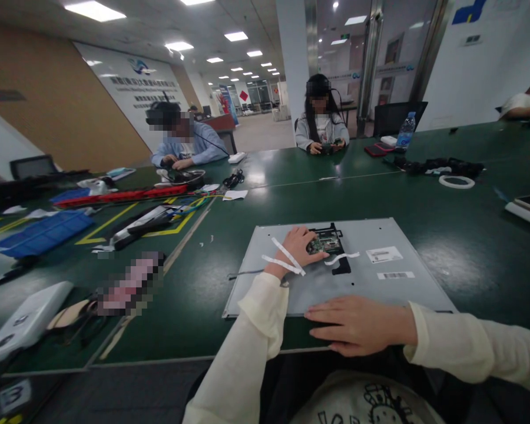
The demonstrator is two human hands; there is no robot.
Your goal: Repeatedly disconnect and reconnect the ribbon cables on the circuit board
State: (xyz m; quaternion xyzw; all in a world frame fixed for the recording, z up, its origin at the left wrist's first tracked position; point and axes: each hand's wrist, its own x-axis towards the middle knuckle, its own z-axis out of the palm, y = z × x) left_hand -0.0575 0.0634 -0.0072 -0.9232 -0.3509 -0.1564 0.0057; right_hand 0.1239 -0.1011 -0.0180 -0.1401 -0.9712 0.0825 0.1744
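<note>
A flat grey display panel (pixel 309 294) lies back side up on the green table before me. Near its upper middle sits a small circuit board (pixel 329 242) in a black bracket (pixel 342 266). My left hand (pixel 295 250) reaches over the panel, thumb and fingers closed around the board's left part, which they hide. White strips (pixel 285 265) cross that hand near the wrist; another white strip (pixel 342 258) lies just below the board. Flat at the panel's front edge rests my right hand (pixel 357 324), fingers stretched out, holding nothing. Two labels (pixel 384 254) are stuck on the panel's right side.
On the left are a blue tray (pixel 39 232), a white box-shaped device (pixel 26 321), a blurred pink item (pixel 130 285) and cables. Farther right stand a water bottle (pixel 406 131) and a tape roll (pixel 456 182). Two people sit across the table; another sits far right.
</note>
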